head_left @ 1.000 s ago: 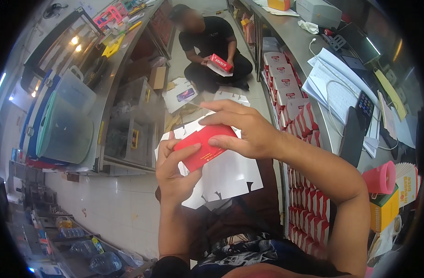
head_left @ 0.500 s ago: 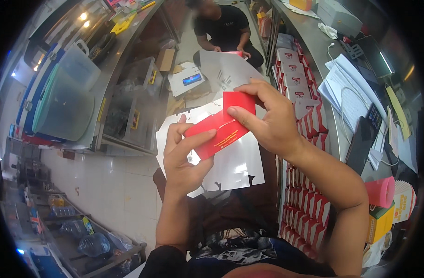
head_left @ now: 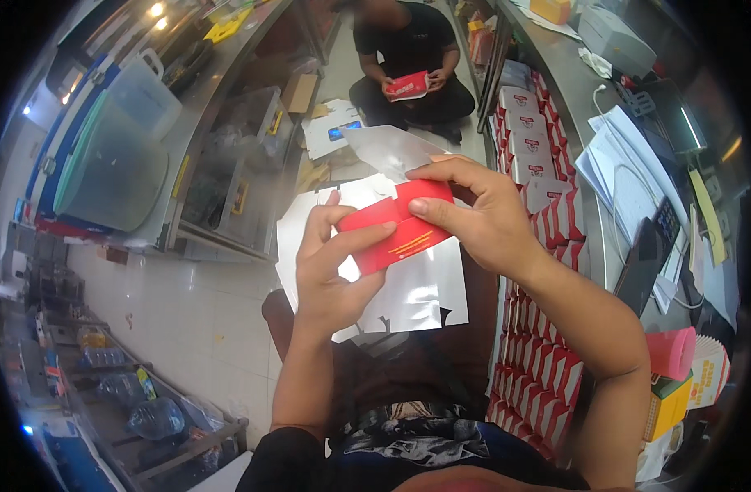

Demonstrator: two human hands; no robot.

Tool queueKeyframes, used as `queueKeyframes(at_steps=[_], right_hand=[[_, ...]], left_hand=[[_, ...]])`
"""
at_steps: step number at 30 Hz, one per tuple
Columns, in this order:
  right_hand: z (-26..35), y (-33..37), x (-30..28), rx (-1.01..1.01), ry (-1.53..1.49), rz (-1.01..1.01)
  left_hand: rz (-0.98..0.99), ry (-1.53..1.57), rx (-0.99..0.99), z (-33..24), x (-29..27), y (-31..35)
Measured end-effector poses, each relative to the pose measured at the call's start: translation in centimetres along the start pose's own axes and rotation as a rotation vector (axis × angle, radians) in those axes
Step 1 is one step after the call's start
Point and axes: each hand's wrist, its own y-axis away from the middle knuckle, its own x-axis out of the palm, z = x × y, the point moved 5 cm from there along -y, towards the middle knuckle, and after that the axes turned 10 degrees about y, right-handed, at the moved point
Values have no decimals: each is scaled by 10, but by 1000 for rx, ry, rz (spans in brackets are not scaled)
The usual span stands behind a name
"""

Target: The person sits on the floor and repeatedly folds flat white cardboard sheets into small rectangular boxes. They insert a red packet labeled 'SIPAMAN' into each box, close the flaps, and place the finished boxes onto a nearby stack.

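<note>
A red-and-white carton blank (head_left: 408, 239) is held up in front of my chest, its red panel facing me and partly folded over. My left hand (head_left: 330, 271) grips the left end, fingers on the panel's face and the thumb below. At the right end, my right hand (head_left: 478, 215) pinches the red flap with the thumb in front and fingers behind. A pale flap (head_left: 392, 149) sticks up behind the fingers. Under both hands, flat white carton blanks (head_left: 416, 303) with notched edges lie over my lap.
A person (head_left: 404, 49) sits on the floor ahead, holding a red carton piece (head_left: 408, 86). Several folded red-and-white cartons (head_left: 531, 336) stand in rows at my right. Papers (head_left: 617, 172) and a pink cup (head_left: 671, 353) sit on the right-hand counter. Plastic tubs (head_left: 117, 156) stand on the left.
The red flap under my right thumb has folded down further, and the pale flap behind has dropped lower. The person ahead now holds the red piece in fuller view.
</note>
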Motion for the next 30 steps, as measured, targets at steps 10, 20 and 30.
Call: queueKeyframes(at_steps=[10,20,30], right_hand=[[15,6,7,-62,186,95],[-88,-17,-70,698,-165,-140],[-92,-7,-34,725,-54,549]], left_hand=[[-124,-120,-224,2,-1,3],[-224,-328,182,19,-22,46],[-210,-389,50,54,-31,88]])
